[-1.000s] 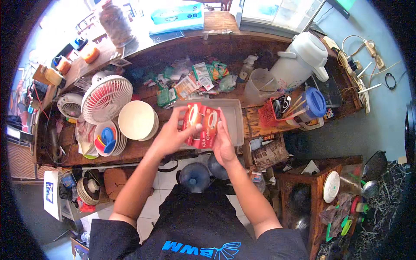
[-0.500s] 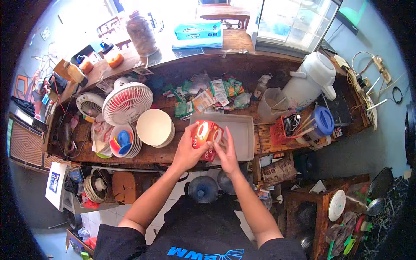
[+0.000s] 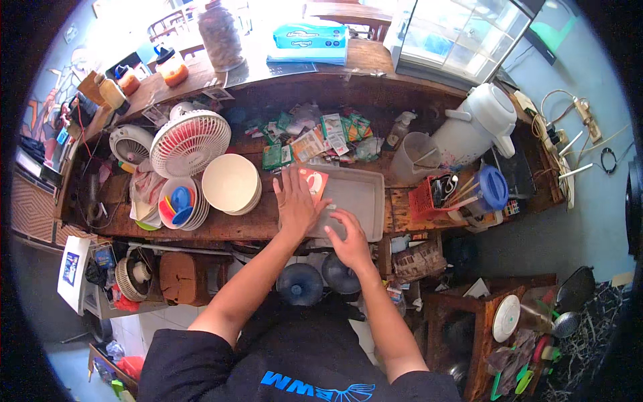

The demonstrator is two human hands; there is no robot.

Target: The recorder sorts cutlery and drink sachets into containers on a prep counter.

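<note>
My left hand (image 3: 295, 202) lies flat with fingers spread on an orange-red packet (image 3: 313, 181), pressing it onto the left end of a grey rectangular tray (image 3: 362, 194). My right hand (image 3: 348, 236) rests on the tray's near edge, fingers curled over the rim. The tray sits on a wooden counter (image 3: 221, 224). Only the packet's right part shows beyond my fingers.
A stack of cream bowls (image 3: 231, 183) and plates holding coloured spoons (image 3: 177, 202) stand left of the tray, with a white fan (image 3: 189, 142) behind. Several sachets (image 3: 308, 134) lie at the back. A white jug (image 3: 477, 127) and red basket (image 3: 435, 195) stand to the right.
The packets that both hands held up above the tray are now down. My left hand has flattened onto one packet, and my right hand has dropped to the tray's near edge.
</note>
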